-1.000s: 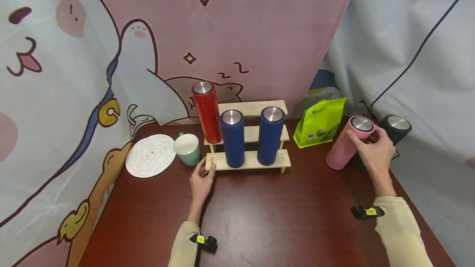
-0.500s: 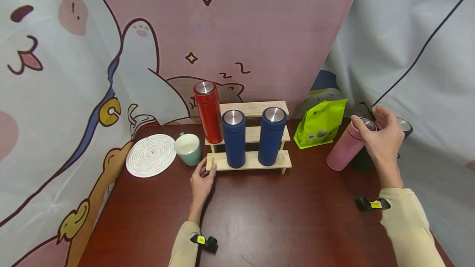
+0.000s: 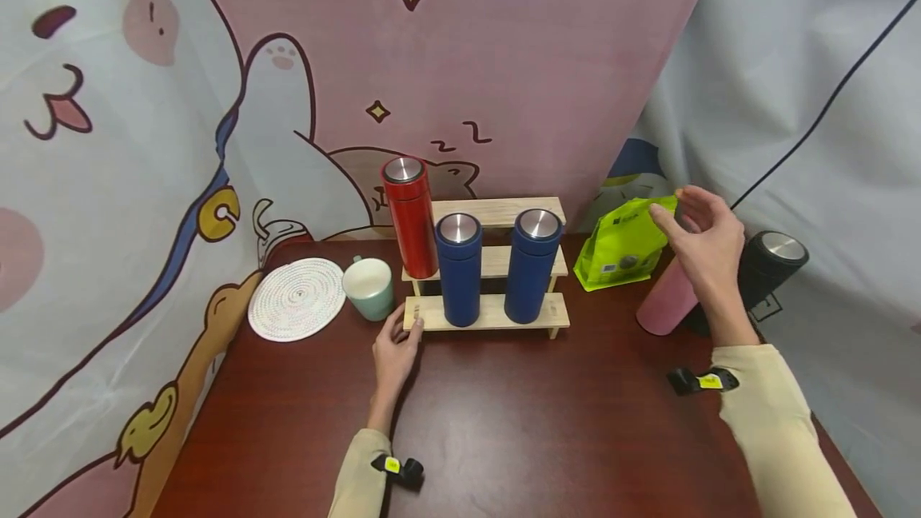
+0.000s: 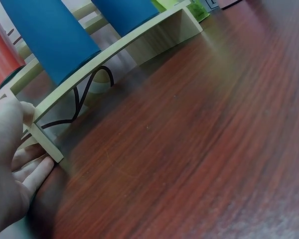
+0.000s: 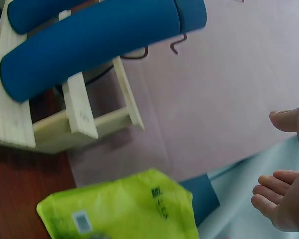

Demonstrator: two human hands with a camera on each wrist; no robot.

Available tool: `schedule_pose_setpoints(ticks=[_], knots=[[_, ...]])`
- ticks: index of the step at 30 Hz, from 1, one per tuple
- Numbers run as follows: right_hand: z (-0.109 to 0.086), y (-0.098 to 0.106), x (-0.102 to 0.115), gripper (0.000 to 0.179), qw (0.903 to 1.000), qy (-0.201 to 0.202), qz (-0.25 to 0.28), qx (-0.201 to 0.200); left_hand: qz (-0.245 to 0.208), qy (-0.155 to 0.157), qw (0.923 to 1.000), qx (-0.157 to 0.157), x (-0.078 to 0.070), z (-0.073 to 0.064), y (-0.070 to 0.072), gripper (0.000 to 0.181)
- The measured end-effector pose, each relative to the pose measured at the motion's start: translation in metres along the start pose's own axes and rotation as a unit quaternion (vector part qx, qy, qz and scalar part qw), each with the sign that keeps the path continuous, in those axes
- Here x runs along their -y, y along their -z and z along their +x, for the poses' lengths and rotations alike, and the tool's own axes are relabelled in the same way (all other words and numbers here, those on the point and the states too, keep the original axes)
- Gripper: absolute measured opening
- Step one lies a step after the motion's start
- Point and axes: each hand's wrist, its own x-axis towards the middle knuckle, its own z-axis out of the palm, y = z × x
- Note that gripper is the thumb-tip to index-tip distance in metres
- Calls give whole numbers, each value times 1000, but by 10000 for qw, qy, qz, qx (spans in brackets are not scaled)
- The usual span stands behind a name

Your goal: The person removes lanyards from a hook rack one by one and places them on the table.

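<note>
My left hand [image 3: 394, 356] grips the left end of a three-tier wooden rack [image 3: 489, 310], thumb on top of the lowest shelf. In the left wrist view, fingers [image 4: 37, 174] curl round the rack's leg. Two blue thermos bottles [image 3: 458, 278] [image 3: 532, 270] stand on the lowest shelf. A red thermos [image 3: 412, 222] stands on the middle shelf at the left. My right hand [image 3: 708, 250] hangs in the air with thumb and fingers apart, holding nothing. It partly hides a pink thermos [image 3: 669, 298] on the table and overlaps a green pouch [image 3: 622, 246].
A black thermos [image 3: 770, 266] stands at the far right beside the pink one. To the rack's left are a pale green mug [image 3: 370, 294] and a round woven mat [image 3: 295, 302]. A printed cloth [image 3: 547, 62] hangs behind the dark red table [image 3: 504, 438].
My right hand has let go of the pink thermos, risen, and moved left towards the green pouch. The pink thermos stays in place. My left hand keeps its hold on the rack.
</note>
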Motion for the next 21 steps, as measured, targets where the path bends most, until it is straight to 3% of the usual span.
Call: schedule_pose_setpoints(ticks=[12, 21], knots=[[-5, -33, 43, 63, 9976, 397, 182, 542, 106, 33, 9999, -36, 2, 1, 1, 45], [-8, -56, 67, 64, 9916, 849, 354, 906, 74, -125, 9999, -35, -1, 0, 0, 46]])
